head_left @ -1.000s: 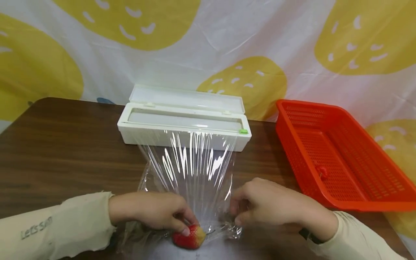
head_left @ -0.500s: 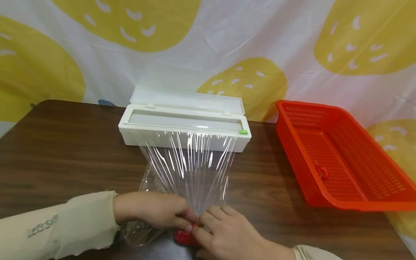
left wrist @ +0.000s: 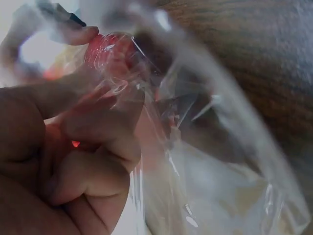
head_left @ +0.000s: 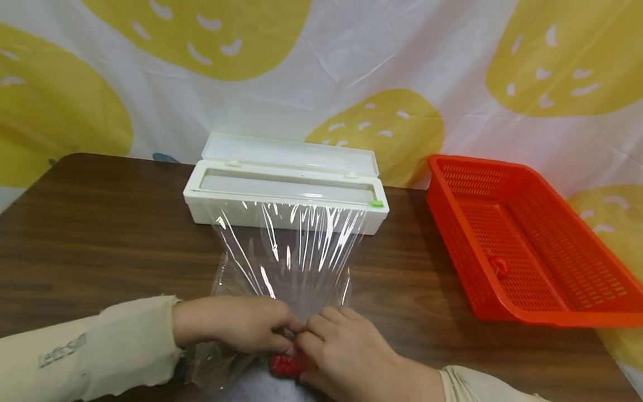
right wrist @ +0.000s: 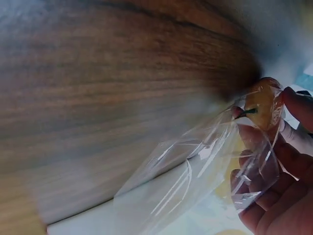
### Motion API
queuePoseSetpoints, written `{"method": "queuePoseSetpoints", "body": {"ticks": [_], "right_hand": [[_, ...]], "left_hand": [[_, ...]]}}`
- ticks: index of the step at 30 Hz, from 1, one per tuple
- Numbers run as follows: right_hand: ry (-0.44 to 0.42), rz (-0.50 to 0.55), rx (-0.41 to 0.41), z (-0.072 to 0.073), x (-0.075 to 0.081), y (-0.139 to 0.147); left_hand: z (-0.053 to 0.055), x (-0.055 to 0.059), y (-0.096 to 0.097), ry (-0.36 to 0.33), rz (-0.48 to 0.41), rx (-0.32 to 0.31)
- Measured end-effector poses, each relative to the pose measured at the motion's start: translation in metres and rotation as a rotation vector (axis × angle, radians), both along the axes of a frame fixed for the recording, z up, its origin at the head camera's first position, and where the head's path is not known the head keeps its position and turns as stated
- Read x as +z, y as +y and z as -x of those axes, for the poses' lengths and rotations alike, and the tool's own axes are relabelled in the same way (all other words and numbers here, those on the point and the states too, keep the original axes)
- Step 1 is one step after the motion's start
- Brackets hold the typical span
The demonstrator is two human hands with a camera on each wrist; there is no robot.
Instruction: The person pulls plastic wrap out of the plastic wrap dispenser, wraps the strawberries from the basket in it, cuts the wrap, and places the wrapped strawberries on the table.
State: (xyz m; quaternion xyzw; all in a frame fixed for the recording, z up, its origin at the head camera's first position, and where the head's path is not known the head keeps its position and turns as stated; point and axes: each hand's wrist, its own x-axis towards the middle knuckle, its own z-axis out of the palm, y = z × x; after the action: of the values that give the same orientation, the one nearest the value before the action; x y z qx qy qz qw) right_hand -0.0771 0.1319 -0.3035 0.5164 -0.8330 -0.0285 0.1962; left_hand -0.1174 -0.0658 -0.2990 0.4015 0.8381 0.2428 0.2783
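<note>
Here's the change: 1.0 s ago the right hand (head_left: 351, 354) is apart from the red-and-yellow rounded fruit (head_left: 284, 366); now it's right up beside the left hand (head_left: 246, 322), bent fingers gripping the clear, glossy plastic film (head_left: 296, 251) at the fruit's stemmed end. The left hand stays put, thumb and fingers pinching the fruit, which sits between the 2 hands. Film still stretches to the long white plastic box (head_left: 286, 184), lid up; the red perforated plastic basket (head_left: 457, 240) hasn't budged.
</note>
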Motion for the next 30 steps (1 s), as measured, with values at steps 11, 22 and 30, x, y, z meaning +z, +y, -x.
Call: {"method": "queuePoseSetpoints", "body": {"ticks": [11,22,30], "right_hand": [[-0.135,-0.044,-0.092,0.010,0.008,-0.002],[-0.242,-0.068,-0.150,0.012,0.011,-0.003],[-0.434,-0.112,-0.302,0.015,0.020,0.010]], "left_hand": [[-0.017,0.001,-0.003,0.526,0.057,0.247],[-0.034,-0.007,-0.004,0.886,0.072,0.072],[-0.033,-0.011,-0.005,0.810,0.102,0.084]]}}
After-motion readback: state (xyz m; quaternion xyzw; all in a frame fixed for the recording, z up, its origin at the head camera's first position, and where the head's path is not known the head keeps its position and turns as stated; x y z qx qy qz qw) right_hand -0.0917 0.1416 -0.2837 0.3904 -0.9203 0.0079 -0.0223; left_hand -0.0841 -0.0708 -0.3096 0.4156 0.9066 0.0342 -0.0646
